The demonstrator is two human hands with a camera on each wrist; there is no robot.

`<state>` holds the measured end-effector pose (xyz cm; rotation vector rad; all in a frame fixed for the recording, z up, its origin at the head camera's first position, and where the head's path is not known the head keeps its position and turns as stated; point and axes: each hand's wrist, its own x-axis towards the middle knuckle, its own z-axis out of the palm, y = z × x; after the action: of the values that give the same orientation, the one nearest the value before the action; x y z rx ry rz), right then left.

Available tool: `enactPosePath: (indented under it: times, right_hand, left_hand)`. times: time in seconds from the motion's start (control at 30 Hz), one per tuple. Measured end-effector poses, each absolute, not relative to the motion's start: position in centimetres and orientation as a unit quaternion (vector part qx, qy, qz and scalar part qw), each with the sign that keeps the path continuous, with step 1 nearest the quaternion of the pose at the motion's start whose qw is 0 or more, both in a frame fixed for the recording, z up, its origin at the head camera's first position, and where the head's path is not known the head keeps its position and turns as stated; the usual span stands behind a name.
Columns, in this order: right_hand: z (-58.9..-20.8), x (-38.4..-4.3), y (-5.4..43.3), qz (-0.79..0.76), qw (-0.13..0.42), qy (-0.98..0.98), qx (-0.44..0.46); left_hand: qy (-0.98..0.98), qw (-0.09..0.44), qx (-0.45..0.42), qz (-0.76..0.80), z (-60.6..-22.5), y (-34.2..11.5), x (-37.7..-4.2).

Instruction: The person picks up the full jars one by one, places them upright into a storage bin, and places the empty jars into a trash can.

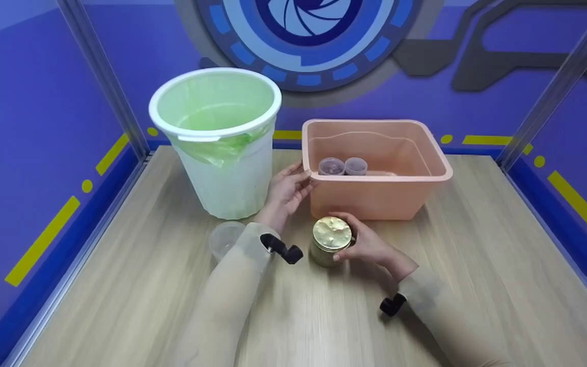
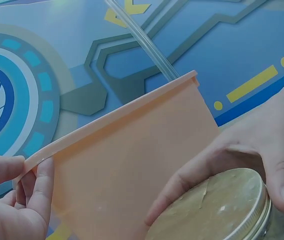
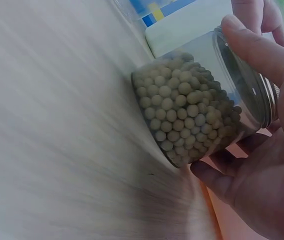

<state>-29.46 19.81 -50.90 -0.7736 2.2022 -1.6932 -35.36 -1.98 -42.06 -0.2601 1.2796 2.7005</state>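
My left hand (image 1: 286,192) pinches the front left corner of the rim of a peach plastic bin (image 1: 370,199); in the left wrist view its thumb and fingers (image 2: 43,187) meet at that rim. A clear jar (image 3: 182,105) with a gold metal lid (image 1: 332,232) stands on the table in front of the bin. Small, pale round beads (image 3: 174,112) fill much of it. My right hand (image 1: 367,244) holds this jar from the right side, thumb near the front and fingers behind.
Two small lidded tubs (image 1: 331,166) sit inside the bin. Left of it stands a tall white bucket (image 1: 227,183) with a green bag liner (image 1: 222,150). A clear empty tub (image 1: 222,238) lies beside my left forearm. Metal posts (image 1: 553,86) and printed blue walls enclose the wooden table (image 1: 502,255).
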Motion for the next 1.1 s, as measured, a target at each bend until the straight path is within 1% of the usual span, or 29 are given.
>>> enactPosePath:
  times: [0.4,0.57,0.77,0.9,1.1]
  right_hand:
    - [-51.1,-29.2,19.7,-0.579,0.113,0.768,-0.249]
    - [-50.0,-28.8,20.0,-0.576,0.105,0.766,-0.266]
    - [-46.6,-28.2,20.7,-0.572,0.095,0.764,-0.283]
    - [-43.6,-27.8,21.7,-0.584,0.091,0.751,-0.295]
    - [-38.1,-28.3,23.7,-0.61,0.039,0.737,-0.29]
  left_hand:
    - [0.425,0.071,-0.086,0.899,-42.0,-2.0,-35.3]
    - [0.425,0.071,-0.091,0.898,-42.0,-2.0,-35.4]
    - [0.424,0.072,-0.088,0.898,-42.0,-2.0,-35.4]
    - [0.429,0.076,-0.091,0.895,-42.1,-2.1,-35.3]
    - [0.432,0.072,-0.083,0.895,-42.1,-2.1,-35.3]
